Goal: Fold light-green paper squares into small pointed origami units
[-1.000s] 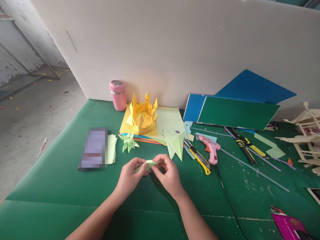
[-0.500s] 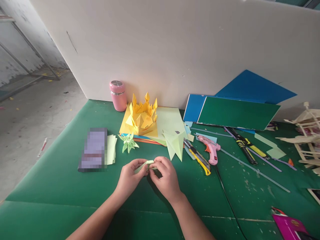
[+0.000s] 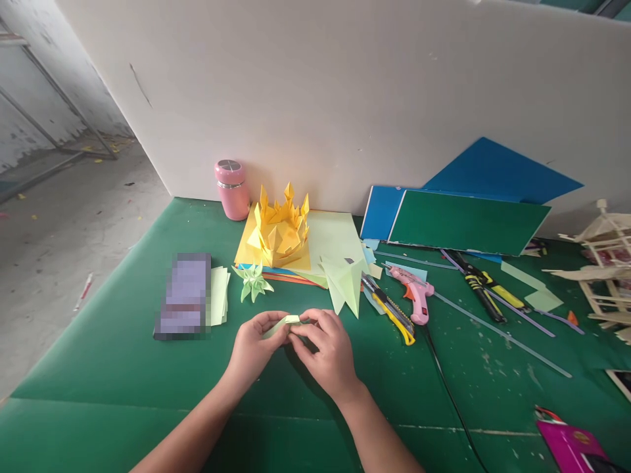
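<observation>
"Holding what?"
"Small folded pale-green paper piece [image 3: 292, 320], pinched by my left hand [image 3: 252, 345] and right hand [image 3: 326, 351], fingers curled nearly closed, over green tabletop [image 3: 123, 368], near centre."
"Beyond?"
"Spiky pale-green paper flower [image 3: 254, 282], far left."

No wording, brand or number could be read. A gold mark [image 3: 582, 436] was borne by the magenta case [image 3: 562, 441], too small to be deciphered; the dark-edged rectangular device [image 3: 186, 289] was obscured by pixelation.
</observation>
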`<state>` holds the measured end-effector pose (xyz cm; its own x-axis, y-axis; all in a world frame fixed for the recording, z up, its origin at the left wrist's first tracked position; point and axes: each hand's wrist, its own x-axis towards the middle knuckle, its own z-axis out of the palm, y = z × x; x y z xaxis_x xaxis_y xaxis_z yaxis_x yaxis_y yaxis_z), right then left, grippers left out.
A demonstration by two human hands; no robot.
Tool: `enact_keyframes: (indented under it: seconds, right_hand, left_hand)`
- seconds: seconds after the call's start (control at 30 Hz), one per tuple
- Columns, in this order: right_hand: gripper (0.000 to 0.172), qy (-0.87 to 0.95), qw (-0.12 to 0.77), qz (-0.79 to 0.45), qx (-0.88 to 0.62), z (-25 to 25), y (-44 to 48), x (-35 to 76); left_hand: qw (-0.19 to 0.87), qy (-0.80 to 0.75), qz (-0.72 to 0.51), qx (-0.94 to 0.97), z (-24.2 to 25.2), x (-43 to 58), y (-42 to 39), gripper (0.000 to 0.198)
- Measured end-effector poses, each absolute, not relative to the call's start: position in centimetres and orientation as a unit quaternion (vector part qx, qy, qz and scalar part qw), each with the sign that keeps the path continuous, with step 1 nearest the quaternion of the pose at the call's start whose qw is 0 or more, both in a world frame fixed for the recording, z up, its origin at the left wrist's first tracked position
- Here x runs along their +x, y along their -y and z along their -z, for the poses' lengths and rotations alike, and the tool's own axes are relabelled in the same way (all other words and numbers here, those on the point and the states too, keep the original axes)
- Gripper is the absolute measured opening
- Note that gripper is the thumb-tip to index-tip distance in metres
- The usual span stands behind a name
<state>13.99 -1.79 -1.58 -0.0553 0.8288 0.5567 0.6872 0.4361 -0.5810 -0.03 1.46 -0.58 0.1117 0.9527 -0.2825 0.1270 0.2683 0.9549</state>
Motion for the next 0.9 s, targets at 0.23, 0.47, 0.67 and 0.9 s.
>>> enact_keyframes:
  seconds: [0.23, 0.47, 0.67, 0.9]
  right_hand:
    - [0.014, 0.690, 0.468, -0.096, -0.544, 1.56, 1.88, 13.92]
    - [0.011, 0.689, 0.463, -0.088, -0.551, 1.71, 1.84, 14.01]
    - [0.015, 0.719, 0.438, -0.086, -0.532, 1.42, 2.04, 14.09]
    - [0.020, 0.717, 0.443, -0.083, -0.533, 1.60, 2.04, 14.13]
  left_hand:
    - [0.549, -0.564, -0.378, 0.488, 0.60, -0.04, -1.49, 0.029]
    - [0.524, -0.571, -0.377, 0.508, 0.89, 0.08, -1.31, 0.025]
    - [0.526, -0.571, -0.366, 0.514, 1.13, -0.15, -1.29, 0.034]
    - [0.585, -0.539, -0.386, 0.468, 0.98, -0.15, -1.27, 0.036]
